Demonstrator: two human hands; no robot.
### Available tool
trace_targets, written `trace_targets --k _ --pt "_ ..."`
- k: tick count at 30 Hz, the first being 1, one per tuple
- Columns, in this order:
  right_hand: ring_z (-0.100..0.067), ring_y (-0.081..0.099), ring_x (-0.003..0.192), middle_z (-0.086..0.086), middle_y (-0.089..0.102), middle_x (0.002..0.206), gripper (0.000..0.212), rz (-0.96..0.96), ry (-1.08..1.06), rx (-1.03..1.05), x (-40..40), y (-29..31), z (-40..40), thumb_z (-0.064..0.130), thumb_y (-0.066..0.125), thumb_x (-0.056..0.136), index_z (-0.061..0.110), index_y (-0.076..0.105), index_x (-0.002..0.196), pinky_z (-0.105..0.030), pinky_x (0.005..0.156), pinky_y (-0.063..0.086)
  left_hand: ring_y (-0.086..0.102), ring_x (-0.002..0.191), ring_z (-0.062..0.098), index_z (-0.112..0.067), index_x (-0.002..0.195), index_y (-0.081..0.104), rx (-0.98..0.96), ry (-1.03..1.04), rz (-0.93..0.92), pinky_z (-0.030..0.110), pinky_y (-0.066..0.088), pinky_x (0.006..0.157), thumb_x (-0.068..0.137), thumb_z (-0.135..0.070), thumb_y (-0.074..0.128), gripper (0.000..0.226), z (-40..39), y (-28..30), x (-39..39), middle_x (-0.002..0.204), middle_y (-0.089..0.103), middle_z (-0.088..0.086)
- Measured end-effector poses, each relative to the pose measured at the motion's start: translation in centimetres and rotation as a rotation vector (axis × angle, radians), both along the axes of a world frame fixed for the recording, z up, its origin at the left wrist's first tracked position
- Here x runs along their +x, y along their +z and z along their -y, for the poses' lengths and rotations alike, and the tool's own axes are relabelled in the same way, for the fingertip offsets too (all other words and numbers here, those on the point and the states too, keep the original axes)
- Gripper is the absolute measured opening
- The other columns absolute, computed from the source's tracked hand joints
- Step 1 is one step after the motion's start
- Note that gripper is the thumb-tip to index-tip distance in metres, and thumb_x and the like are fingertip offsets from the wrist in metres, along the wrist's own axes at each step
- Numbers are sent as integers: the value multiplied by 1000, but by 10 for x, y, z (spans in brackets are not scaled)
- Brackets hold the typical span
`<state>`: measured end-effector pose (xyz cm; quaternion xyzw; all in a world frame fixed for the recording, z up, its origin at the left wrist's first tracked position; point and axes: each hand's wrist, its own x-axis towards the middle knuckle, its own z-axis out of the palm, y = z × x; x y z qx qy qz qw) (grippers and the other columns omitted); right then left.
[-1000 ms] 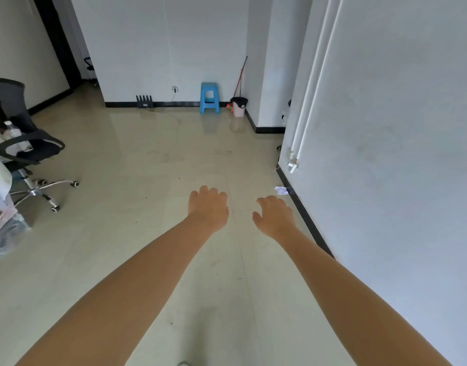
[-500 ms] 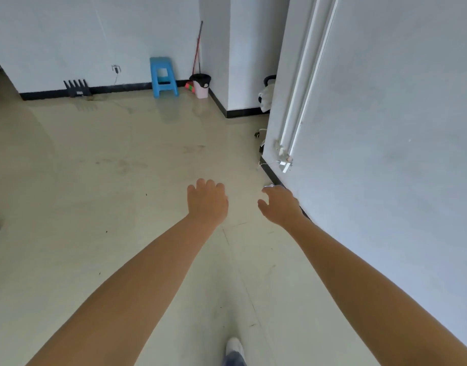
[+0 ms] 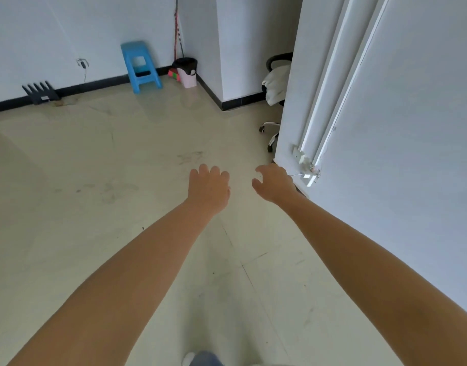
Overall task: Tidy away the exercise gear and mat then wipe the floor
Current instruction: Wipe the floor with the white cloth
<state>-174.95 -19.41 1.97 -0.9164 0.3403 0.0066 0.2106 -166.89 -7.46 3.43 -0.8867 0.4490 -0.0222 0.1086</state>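
Observation:
Both my arms stretch forward over the pale tiled floor. My left hand hangs palm down with loosely curled fingers and holds nothing. My right hand is beside it, fingers apart and empty, close to the corner of a white wall. A red-handled mop or broom leans in the far corner above a pink bin with a black liner. No mat or exercise gear shows in this view. The floor has faint smudges and a few dark specks.
A blue plastic stool stands by the far wall, with a black pronged rack to its left. An office chair draped in white cloth sits behind the wall corner on the right. White conduits run down that wall. My shoe shows at the bottom.
The view has swung right and moved forward: the stool, bin and far corner are nearer, and the second chair has appeared behind the wall corner. Both hands stay empty, held out ahead.

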Motion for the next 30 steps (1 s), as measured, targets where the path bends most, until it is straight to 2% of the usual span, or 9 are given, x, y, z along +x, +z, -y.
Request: trace_targets --k 4,9,12,15,17,24,30 --pt "-29 39 130 -11 44 137 43 6 -134 23 74 -22 43 25 41 96 13 42 136 -39 104 34 43 125 30 -11 132 45 10 -69 -1 37 37 100 100 -28 34 39 54 -12 100 139 46 9" --pt "-32 45 124 -14 50 129 39 16 -422 126 133 -58 97 21 44 93 10 49 129 -41 100 40 47 118 32 -8 125 50 89 -233 -41 36 39 96 98 -25 39 34 133 -54 190 127 53 11" --pt "-32 48 119 -11 54 116 22 -30 -539 201 143 -90 120 19 44 91 16 60 105 -39 97 42 45 120 31 -9 126 49 172 -330 -106 35 37 97 98 -23 39 34 185 -79 215 128 51 10" --pt "-27 42 129 -10 45 139 40 -129 -674 301 131 -125 137 23 44 94 14 48 132 -36 105 37 43 123 30 -10 129 46 262 -458 -149 35 36 99 98 -23 37 34 240 -106 220 131 49 9" --pt "-26 37 133 -8 40 144 43 -183 -760 363 122 -150 153 25 42 96 14 42 138 -36 107 33 44 122 30 -10 127 47 292 -542 -163 36 37 98 98 -23 37 33 276 -128 219 130 50 9" --pt "-25 41 129 -9 45 138 41 -280 -930 528 140 -257 226 22 38 96 13 44 136 -34 103 37 46 119 28 -9 120 50 380 -693 -240 35 39 91 98 -25 36 31 379 -228 233 123 53 7" --pt "-26 45 123 -11 53 128 35 -310 -1002 566 172 -384 296 20 37 97 10 54 126 -32 97 38 45 121 26 -10 124 47 425 -659 -289 34 39 92 99 -25 33 32 448 -369 279 127 53 5"
